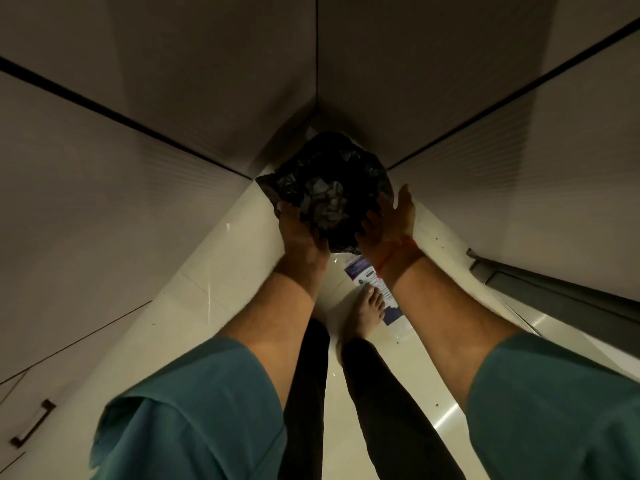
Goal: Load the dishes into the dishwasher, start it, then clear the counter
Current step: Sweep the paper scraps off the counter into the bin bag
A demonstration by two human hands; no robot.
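A black plastic garbage bag [325, 188] sits low in the corner where two runs of grey cabinets meet, its mouth open with crumpled waste inside. My left hand [299, 233] grips the bag's near left rim, fingers curled over the plastic. My right hand [391, 220] holds the near right rim, thumb raised beside the bag, a red thread on its wrist. Both forearms reach down from teal sleeves.
A clear plastic wrapper with a purple and white label [372, 285] lies on the pale tiled floor under my right foot [363, 313]. Grey cabinet fronts [121, 202] close in left and right. A drawer handle [33, 424] shows at lower left.
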